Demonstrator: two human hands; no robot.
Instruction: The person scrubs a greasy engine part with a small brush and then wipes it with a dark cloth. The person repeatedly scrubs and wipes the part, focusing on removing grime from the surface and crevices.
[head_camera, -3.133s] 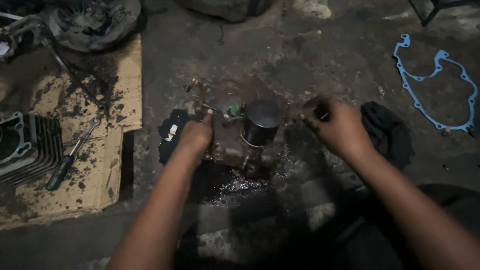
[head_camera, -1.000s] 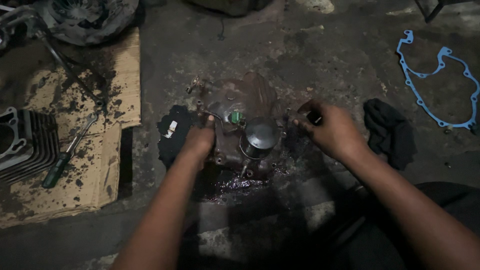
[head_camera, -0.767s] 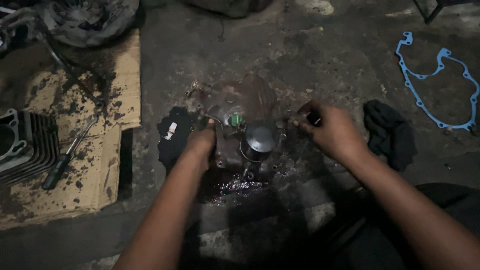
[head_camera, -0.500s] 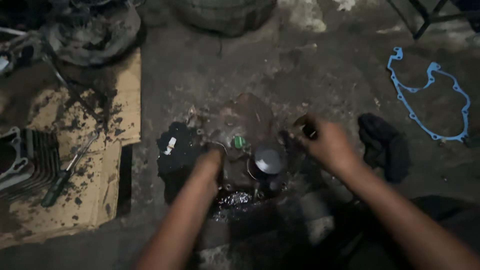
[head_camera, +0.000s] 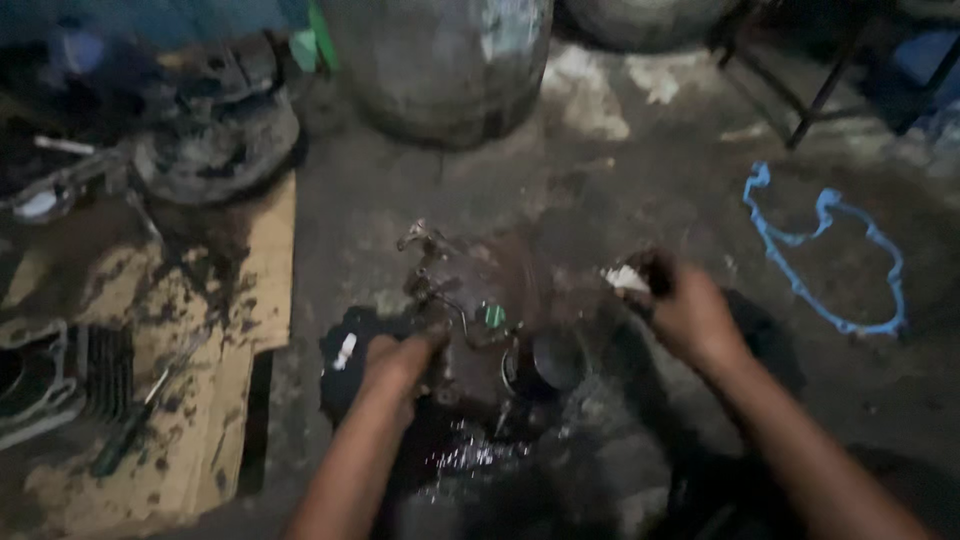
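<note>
Blurred, dim frame; detail limited.

Left hand (head_camera: 395, 362) at 7 o'clock of centre, resting on the left side of the oily engine block (head_camera: 475, 330), which sits on the concrete floor (head_camera: 620, 180) at the middle of the view. Fingers curled against the casing; whether they actually clamp it I cannot tell.

Right hand (head_camera: 690, 315) at 3 o'clock of the block, just beside it. Fingers closed around a small dark tool (head_camera: 655, 275) with a pale tip (head_camera: 625, 278) pointing toward 9 o'clock, at the block. Kind of tool too blurred to make out.

Round metal piston (head_camera: 558, 360) stands at the block's 4 o'clock edge, between the two hands. Small green part (head_camera: 494, 315) on top of the block, near its middle. Wet oil patch (head_camera: 470, 455) on the floor at 6 o'clock, touching the block's base.

Surroundings: stained cardboard sheet (head_camera: 200, 400) at 9 o'clock, carrying a finned cylinder (head_camera: 60, 375) at the far left edge and a green-handled screwdriver (head_camera: 125, 445) just beside it. Dark round engine cover (head_camera: 215, 150) at 10 o'clock. Large grey drum (head_camera: 440, 60) at 12 o'clock. Blue gasket (head_camera: 825, 255) flat on the floor at 2 o'clock, well apart from the hands. Dark rag (head_camera: 765, 335) just behind the right wrist.
</note>
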